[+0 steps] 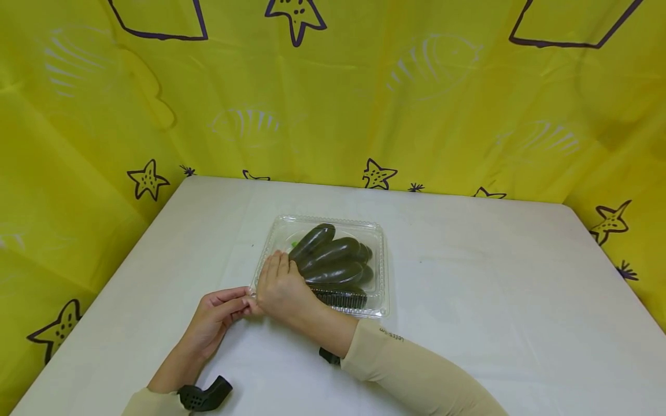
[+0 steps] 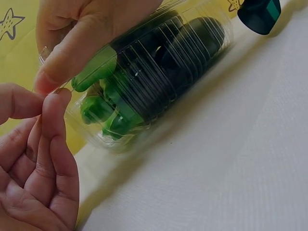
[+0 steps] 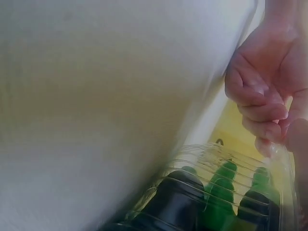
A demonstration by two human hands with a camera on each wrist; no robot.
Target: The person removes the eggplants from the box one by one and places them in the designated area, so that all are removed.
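Observation:
A clear plastic clamshell box (image 1: 386,271), its lid down, holds several dark eggplants (image 1: 333,254). Their green caps (image 2: 122,118) face the box's left side. At the near left corner, my left hand (image 1: 215,320) pinches the rim between thumb and index finger, the other fingers curled in. My right hand (image 1: 286,292) lies across the left part of the lid, fingers stretched away from me. Its thumb (image 2: 72,55) presses down at that same corner, right beside the left fingertips. In the right wrist view, the left hand (image 3: 264,86) shows past the ribbed box wall.
A white-covered table (image 1: 494,300) spreads around the box. Yellow curtains (image 1: 333,86) printed with stars and fish hang behind it and at both sides. Dark devices (image 1: 204,396) are worn on both wrists.

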